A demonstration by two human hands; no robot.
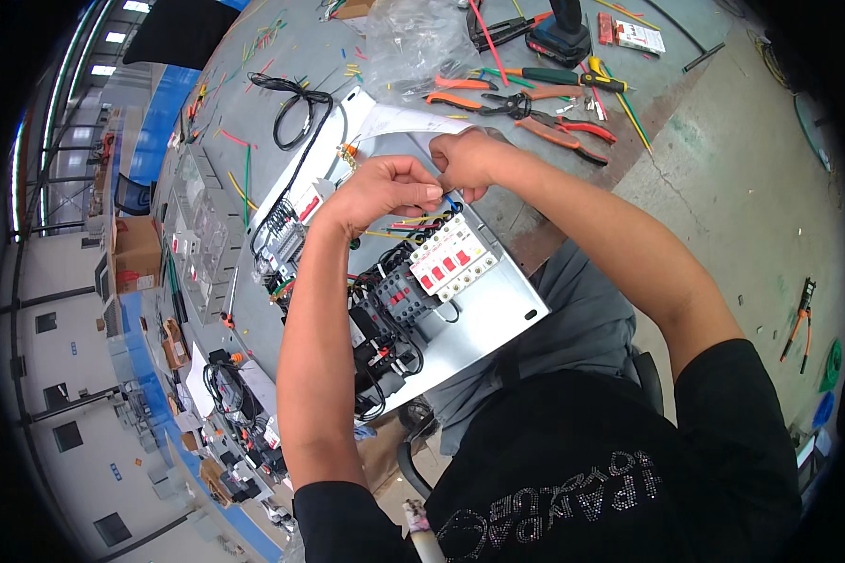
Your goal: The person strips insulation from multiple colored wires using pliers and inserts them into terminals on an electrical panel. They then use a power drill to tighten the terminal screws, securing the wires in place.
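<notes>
Head view: blue wire (453, 203) at the breaker row, grip unconfirmed.
My left hand (385, 194) and right hand (465, 161) meet, fingers curled, at the wire, just beyond the white breakers (453, 257) on the metal plate (498, 324); I cannot tell which hand grips it. In my judgement, the wire could slip or sit loose if pulled askew, with coloured wires (422, 221) crowding beside it. The plate appears to overhang my trousers (587, 305), so hard pressure might tip it. Ash could drop from the cigarette (423, 537) (its tip looks burnt).
</notes>
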